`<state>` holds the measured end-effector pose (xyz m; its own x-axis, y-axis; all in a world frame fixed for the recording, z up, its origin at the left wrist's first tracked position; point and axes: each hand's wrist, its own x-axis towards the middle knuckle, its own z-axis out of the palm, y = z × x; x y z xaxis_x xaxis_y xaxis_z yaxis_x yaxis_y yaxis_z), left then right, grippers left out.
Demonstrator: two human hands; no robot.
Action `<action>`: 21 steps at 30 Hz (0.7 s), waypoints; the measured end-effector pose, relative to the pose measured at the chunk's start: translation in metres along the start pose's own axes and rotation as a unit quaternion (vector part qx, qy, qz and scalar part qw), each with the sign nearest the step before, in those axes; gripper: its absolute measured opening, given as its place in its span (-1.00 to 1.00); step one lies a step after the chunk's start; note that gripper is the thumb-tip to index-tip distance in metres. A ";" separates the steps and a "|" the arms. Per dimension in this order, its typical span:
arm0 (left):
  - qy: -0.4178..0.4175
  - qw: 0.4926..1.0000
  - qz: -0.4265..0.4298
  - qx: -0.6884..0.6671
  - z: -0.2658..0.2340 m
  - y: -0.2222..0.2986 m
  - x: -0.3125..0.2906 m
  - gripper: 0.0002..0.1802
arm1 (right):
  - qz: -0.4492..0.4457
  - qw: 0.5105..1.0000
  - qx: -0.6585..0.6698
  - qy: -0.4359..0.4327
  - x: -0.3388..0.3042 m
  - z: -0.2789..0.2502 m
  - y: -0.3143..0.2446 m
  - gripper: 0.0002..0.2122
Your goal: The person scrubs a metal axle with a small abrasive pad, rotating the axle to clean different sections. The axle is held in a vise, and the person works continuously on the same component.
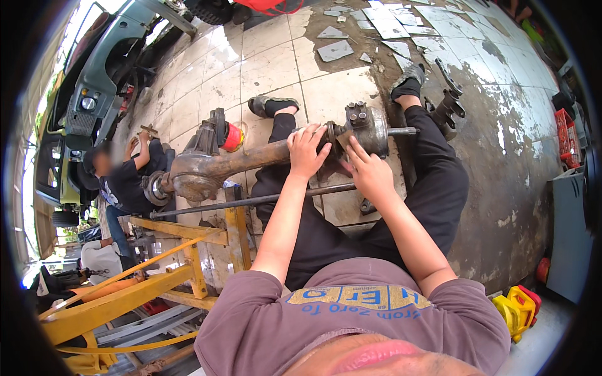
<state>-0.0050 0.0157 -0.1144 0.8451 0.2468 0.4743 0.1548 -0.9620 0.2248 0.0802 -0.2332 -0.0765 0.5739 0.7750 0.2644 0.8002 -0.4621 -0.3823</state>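
Observation:
A long rusty vehicle axle [254,158] lies across in front of me, with its bulbous differential housing [194,175] toward the left. My left hand [306,153] is curled over the tube near its right end, fingers reaching to the flange. Just right of it, my right hand [371,178] is at the joint by the round steel knuckle housing [370,128]. Its fingers press a small tan flat piece [344,139] against the metal; part of that piece is hidden. A thin steel rod [263,198] runs below the axle, under my wrists.
A yellow metal frame [119,301] stands at lower left. Beyond it a person [128,178] in dark clothes sits by the axle's far end. A red and yellow can [233,136] stands behind the tube. Metal parts [446,113] lie by my right foot; broken tiles [335,50] lie ahead.

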 end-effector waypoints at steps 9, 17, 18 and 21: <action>0.006 1.000 -0.008 0.001 0.000 0.001 -0.001 -0.46 | 0.002 0.999 0.025 0.029 0.003 0.012 0.004 -0.38; 0.011 1.000 0.004 0.006 -0.004 0.005 -0.001 -0.48 | -0.010 1.000 -0.001 0.026 0.010 0.002 -0.004 -0.42; 0.013 1.000 0.008 0.012 -0.006 0.000 0.003 -0.48 | -0.013 0.999 0.012 0.030 0.011 0.002 -0.003 -0.40; 0.007 1.000 -0.002 -0.003 -0.004 0.004 0.003 -0.48 | -0.013 0.999 0.033 0.030 0.005 0.006 0.003 -0.36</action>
<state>-0.0035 0.0136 -0.1090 0.8369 0.2531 0.4854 0.1559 -0.9602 0.2318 0.0842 -0.2281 -0.0815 0.5635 0.7582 0.3280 0.8033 -0.4103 -0.4317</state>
